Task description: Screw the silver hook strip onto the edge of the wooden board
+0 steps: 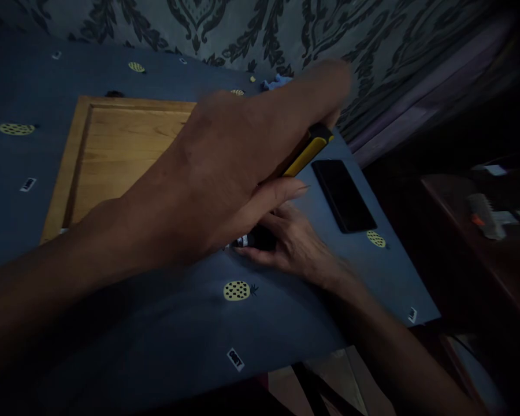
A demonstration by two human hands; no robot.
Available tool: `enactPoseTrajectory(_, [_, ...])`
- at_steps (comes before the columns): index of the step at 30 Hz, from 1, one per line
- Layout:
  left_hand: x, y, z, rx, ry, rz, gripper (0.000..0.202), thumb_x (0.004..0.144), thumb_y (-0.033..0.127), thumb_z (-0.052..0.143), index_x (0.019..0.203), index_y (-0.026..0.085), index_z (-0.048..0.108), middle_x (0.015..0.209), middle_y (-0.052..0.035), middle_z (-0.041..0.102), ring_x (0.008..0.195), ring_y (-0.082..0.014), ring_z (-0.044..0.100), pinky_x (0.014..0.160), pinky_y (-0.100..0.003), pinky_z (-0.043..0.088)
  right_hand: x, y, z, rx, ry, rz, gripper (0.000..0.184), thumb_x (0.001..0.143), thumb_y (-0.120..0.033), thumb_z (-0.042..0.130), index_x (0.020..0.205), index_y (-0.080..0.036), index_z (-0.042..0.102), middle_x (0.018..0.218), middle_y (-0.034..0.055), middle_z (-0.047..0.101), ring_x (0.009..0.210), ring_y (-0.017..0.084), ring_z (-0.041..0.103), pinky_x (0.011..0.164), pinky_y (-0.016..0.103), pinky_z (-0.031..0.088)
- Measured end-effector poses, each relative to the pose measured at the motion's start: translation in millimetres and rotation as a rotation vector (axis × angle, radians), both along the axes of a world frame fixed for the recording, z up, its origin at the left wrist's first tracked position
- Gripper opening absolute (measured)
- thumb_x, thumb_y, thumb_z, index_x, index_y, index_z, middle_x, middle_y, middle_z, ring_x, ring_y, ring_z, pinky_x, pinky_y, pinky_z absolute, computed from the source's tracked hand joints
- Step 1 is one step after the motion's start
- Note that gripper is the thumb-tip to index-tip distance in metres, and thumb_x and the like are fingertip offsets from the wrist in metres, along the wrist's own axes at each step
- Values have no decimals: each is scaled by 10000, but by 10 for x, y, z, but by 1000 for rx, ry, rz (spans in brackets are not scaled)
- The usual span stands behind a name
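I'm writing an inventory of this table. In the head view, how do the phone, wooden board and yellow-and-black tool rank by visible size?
1. Wooden board, partly hidden
2. Phone
3. Yellow-and-black tool, partly covered by the left hand, so its full size is unsure

The tabletop [164, 329] is bordered along its back edge by a wall [242, 23]. Toward the left back corner a board [121, 156] is laid, its right part hidden behind the left hand [225, 156], in which a tool [307, 153] is held. Near the right edge a phone [344, 196] is placed. Left of it, nearer the front edge, an object [262, 238] is gripped in the right hand [294, 240]. By the back edge a bundle [277, 82] is seen.
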State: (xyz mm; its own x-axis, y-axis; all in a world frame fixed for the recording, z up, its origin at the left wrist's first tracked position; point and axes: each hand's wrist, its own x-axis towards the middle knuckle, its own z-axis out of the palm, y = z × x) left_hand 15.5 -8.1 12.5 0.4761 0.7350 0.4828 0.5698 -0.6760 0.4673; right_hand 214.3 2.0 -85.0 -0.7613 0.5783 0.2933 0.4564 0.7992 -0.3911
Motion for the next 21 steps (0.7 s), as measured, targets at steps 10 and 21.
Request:
enactPoseTrajectory(10, [-41, 13, -67, 41, 74, 29, 368, 885, 303, 677, 1217, 189, 566, 958, -7, 694, 786, -146, 683, 552, -212, 487, -4, 13, -4, 19, -4, 20, 448, 925, -520, 582, 1085, -109, 658, 1168, 190, 625, 1069, 341, 596, 906, 539, 518])
enactPoseTrajectory(21, [-25, 12, -42, 105, 99, -105, 256, 944, 269, 583, 1194, 212, 579, 784, 53, 667, 670, -108, 648, 509, -196, 452, 19, 23, -8, -8, -40, -6, 417, 904, -514, 593, 1107, -154, 648, 1080, 160, 659, 1062, 336, 615, 884, 513, 521])
